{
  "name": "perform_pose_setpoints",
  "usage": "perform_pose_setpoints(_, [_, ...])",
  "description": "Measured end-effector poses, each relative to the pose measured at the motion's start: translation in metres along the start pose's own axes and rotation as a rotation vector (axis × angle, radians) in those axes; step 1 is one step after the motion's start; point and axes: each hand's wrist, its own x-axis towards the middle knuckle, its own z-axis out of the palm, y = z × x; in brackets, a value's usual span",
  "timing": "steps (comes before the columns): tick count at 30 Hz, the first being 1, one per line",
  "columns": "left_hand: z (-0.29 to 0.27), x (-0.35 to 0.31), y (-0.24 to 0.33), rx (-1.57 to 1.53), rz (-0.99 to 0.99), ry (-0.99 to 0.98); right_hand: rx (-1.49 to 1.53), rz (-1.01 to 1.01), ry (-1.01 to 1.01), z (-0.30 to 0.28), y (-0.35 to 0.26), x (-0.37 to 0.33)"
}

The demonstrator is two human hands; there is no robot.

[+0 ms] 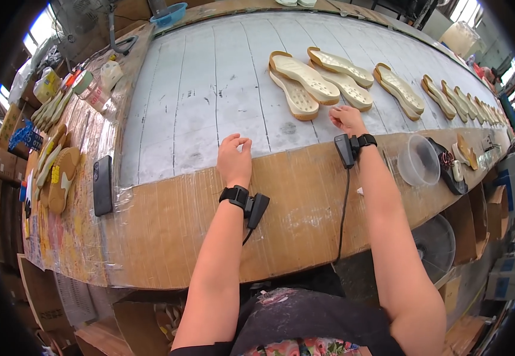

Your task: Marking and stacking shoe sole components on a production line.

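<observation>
My left hand (235, 160) hovers by the near edge of a white lined work surface (192, 118), fingers loosely curled, thumb apart, nothing visible in it. My right hand (349, 120) is closed, its fingertips pinched together just below the shoe soles; whatever they hold, if anything, is too small to make out. Ahead of it lie cream shoe soles with tan edges: one sole (311, 77) rests overlapping a lower sole (293, 95), and beside them another sole (341, 66) lies over a further sole (352, 92). Neither hand visibly grips a sole.
Farther right, a sole pair (398, 90) leads a row of more soles (438, 98). Cardboard (293, 219) covers the near ledge, with a clear plastic tub (419, 160) on its right. Leftward lie a black phone (102, 186), loose soles (63, 178) and a jar (91, 92). Cables hang from both wrists.
</observation>
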Motion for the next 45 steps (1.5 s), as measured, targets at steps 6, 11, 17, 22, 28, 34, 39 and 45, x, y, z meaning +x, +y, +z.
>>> perform_pose_setpoints(6, [0.004, -0.004, -0.001, -0.008, 0.054, 0.003, -0.508, -0.079, 0.252, -0.023, -0.008, 0.014])
perform_pose_setpoints(11, [0.009, -0.002, -0.005, 0.007, 0.115, 0.023, -0.149, -0.109, 0.230, -0.001, -0.017, 0.030])
perform_pose_setpoints(17, [0.006, 0.000, -0.015, 0.051, 0.143, 0.145, 0.045, -0.021, -0.067, 0.034, -0.035, 0.028])
perform_pose_setpoints(22, [-0.002, -0.002, -0.002, 0.015, 0.022, 0.124, -1.109, -0.806, 0.040, 0.066, -0.009, 0.003])
perform_pose_setpoints(28, [0.009, 0.000, 0.001, -0.042, 0.054, 0.132, -0.288, -0.169, 0.252, 0.121, -0.022, 0.011])
perform_pose_setpoints(34, [-0.004, -0.003, 0.001, -0.069, 0.041, 0.146, -0.038, 0.119, -0.132, 0.124, -0.062, -0.032])
perform_pose_setpoints(39, [-0.018, -0.003, -0.002, -0.520, -0.222, -0.191, 0.254, 0.141, -0.671, 0.087, -0.042, -0.084])
perform_pose_setpoints(45, [-0.069, -0.036, 0.049, -1.467, -0.357, -0.335, -0.083, -0.360, -0.415, 0.118, -0.067, -0.211])
